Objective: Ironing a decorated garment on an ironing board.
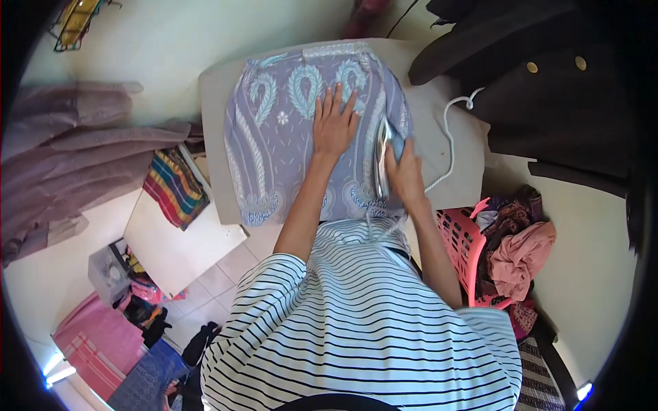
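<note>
A purple-grey patterned cloth (pixel 293 149) with pale blue paisley motifs lies spread over a grey padded board (pixel 437 159). My left hand (pixel 335 126) rests flat on its upper middle, fingers apart, holding nothing. At the cloth's right side, my right hand (pixel 407 172) is closed around the handle of a clothes iron (pixel 381 159). The iron's shiny metal edge faces left and its tip points away from me; the hand hides much of its body. A white cord (pixel 451 138) runs from near my right wrist across the board to the upper right.
Dark garments (pixel 545 103) with gold buttons hang at the right. Below them, a pink plastic basket (pixel 462 251) holds crumpled clothes. To the left are a purplish curtain (pixel 92 123) and a white tabletop (pixel 180 251) with a folded striped cloth (pixel 177 190).
</note>
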Demonstrator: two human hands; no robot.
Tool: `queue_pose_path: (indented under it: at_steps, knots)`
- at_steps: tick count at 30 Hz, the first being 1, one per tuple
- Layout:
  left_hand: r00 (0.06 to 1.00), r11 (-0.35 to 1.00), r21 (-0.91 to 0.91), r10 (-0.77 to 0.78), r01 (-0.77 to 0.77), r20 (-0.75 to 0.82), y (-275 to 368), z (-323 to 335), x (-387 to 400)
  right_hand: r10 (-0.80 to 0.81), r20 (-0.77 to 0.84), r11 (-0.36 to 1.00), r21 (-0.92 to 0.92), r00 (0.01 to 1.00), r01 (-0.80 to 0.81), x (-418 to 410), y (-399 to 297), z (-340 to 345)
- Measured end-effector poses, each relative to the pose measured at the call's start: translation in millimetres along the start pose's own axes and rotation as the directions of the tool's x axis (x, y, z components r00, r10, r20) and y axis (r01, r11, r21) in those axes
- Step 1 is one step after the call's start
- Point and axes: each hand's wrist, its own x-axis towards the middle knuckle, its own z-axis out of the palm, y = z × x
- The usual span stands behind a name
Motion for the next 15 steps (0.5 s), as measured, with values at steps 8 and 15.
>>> queue_pose_path:
  at_steps: [8, 15]
  knots:
    - [0.997, 1.0, -0.012, -0.02, 0.021, 0.074, -2.0, -40.9, -88.1, -0.093, -0.022, 0.993, 0.073, 0.995, 0.094, 92.4, -40.9, 10.3]
    - [0.978, 0.978, -0.001, -0.207, 0.207, -0.038, -63.0, -85.5, -153.4, -0.518, 0.142, 0.826, -0.177, 0.844, 0.536, -48.9, 60.1, 14.4]
